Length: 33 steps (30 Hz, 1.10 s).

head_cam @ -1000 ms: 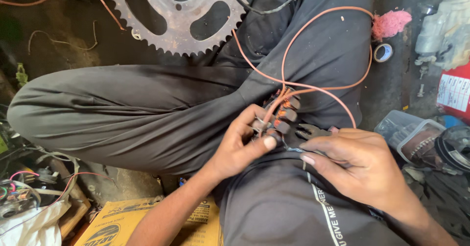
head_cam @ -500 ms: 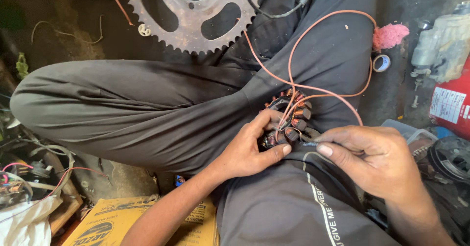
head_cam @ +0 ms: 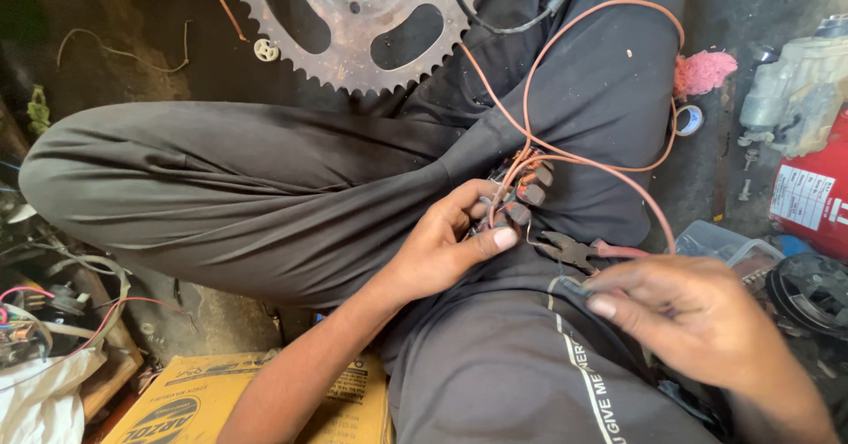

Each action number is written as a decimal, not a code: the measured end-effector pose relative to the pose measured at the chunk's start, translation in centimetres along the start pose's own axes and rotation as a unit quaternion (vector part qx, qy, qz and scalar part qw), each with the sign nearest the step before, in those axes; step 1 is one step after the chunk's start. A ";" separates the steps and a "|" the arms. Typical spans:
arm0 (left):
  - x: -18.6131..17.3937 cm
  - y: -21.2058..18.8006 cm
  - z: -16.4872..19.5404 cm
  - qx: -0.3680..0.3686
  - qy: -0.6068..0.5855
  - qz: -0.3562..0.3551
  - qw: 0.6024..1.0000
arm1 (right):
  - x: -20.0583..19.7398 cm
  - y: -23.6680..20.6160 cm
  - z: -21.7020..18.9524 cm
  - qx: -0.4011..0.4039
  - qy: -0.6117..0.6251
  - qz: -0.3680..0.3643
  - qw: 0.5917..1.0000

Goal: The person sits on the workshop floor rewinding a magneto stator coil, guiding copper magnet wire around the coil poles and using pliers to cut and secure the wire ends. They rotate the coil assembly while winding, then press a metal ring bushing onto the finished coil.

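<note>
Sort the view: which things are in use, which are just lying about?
In use: left hand holding round wound coil assembly; thin orange copper wire; right hand; red-handled pliers.
Lying about: rusty toothed metal sprocket; yellow cardboard box; pink rag; tape roll.

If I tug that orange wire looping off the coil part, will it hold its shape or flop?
The orange wire probably flops: it lies in loose loops over the trouser leg. It looks thin and light, so a tug would likely drag the whole loop. Its near end runs into the stator coil held by the left hand, so that may shift too.
</note>
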<state>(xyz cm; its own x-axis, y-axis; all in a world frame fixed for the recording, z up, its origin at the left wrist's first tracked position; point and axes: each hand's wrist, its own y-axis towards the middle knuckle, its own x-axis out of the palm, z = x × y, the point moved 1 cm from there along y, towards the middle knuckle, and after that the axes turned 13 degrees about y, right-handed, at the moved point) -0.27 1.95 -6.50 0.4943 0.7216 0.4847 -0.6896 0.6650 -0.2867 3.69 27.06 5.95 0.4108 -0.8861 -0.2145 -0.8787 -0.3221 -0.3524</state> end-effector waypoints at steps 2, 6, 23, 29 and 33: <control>-0.2 0.1 0.0 0.000 -0.018 -0.010 1.000 | -0.6 0.0 0.2 0.002 -0.004 0.007 1.000; 0.3 -0.1 0.5 -0.004 0.029 0.005 1.000 | -1.1 0.3 -0.1 0.019 -0.129 -0.016 0.991; 2.6 0.2 0.1 0.019 0.021 0.017 0.999 | 4.7 3.3 -2.4 0.017 -0.179 0.082 0.980; 3.4 -0.2 0.2 0.065 0.198 0.056 0.976 | 3.8 3.5 -2.4 -0.007 -0.155 0.077 0.985; 4.0 -0.5 0.5 0.095 0.367 0.092 0.921 | 3.8 4.2 -2.8 0.026 -0.127 0.061 0.990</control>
<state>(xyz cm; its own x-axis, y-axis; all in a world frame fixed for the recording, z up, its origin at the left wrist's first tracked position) 1.78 4.38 -4.03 0.5364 0.8005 -0.2674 -0.8430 0.5235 -0.1236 0.92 21.43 6.23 0.3560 -0.8031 -0.4778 -0.9146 -0.1945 -0.3546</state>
